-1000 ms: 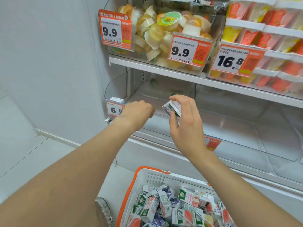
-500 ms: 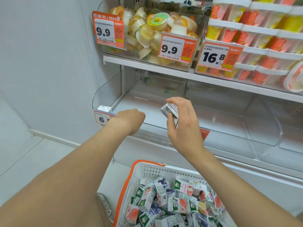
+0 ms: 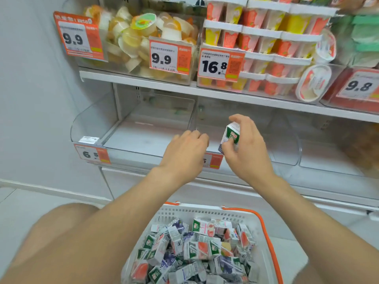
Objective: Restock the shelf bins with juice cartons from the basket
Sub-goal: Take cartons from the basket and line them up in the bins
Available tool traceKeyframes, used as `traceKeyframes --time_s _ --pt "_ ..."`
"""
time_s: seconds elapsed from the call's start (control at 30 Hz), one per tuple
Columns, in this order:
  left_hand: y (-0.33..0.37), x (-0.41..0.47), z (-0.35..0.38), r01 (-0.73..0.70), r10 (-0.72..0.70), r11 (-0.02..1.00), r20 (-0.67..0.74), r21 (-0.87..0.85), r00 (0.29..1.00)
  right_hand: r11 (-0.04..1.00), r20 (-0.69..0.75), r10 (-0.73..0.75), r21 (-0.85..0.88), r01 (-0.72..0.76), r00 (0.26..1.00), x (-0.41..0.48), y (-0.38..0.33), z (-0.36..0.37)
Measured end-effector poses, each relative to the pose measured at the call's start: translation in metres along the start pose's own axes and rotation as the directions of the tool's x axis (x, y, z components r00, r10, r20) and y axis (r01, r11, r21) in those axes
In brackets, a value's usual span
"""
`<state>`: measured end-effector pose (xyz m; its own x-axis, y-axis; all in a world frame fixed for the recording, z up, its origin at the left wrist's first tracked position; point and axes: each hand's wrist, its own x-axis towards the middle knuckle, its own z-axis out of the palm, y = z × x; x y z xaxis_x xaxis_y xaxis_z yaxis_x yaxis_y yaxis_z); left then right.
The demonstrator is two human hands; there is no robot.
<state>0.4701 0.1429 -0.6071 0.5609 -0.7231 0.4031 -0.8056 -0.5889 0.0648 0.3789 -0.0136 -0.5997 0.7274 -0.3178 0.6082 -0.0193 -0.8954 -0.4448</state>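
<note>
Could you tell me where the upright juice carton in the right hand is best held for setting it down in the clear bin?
Keep the grip on the juice carton across its tall flat side faces near mid-height, coming from the near side as the right hand does. It stands upright with its folded top up; leave the flat base free, so it can settle in the clear bin.

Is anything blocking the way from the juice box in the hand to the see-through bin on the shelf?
Nothing visible does. The right hand holds the juice carton just above the clear bin, whose top is open. The left hand is off to the side.
</note>
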Motion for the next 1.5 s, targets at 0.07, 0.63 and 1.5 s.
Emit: traceKeyframes --time_s 0.07,0.63,1.5 --pt "0.016 0.010 0.016 -0.060 0.059 0.998 0.006 0.032 0.998 0.984 0.089 0.170 0.041 -0.174 0.981 0.002 0.022 -0.012" --pt "0.065 0.052 0.089 -0.042 0.044 0.985 0.012 -0.166 0.999 0.973 0.121 0.229 -0.052 -0.225 0.966 -0.002 0.074 -0.066" --pt "0.137 0.012 0.049 -0.186 0.167 0.960 -0.106 -0.208 0.980 0.945 -0.105 0.309 -0.077 -0.317 0.945 -0.027 0.098 -0.127"
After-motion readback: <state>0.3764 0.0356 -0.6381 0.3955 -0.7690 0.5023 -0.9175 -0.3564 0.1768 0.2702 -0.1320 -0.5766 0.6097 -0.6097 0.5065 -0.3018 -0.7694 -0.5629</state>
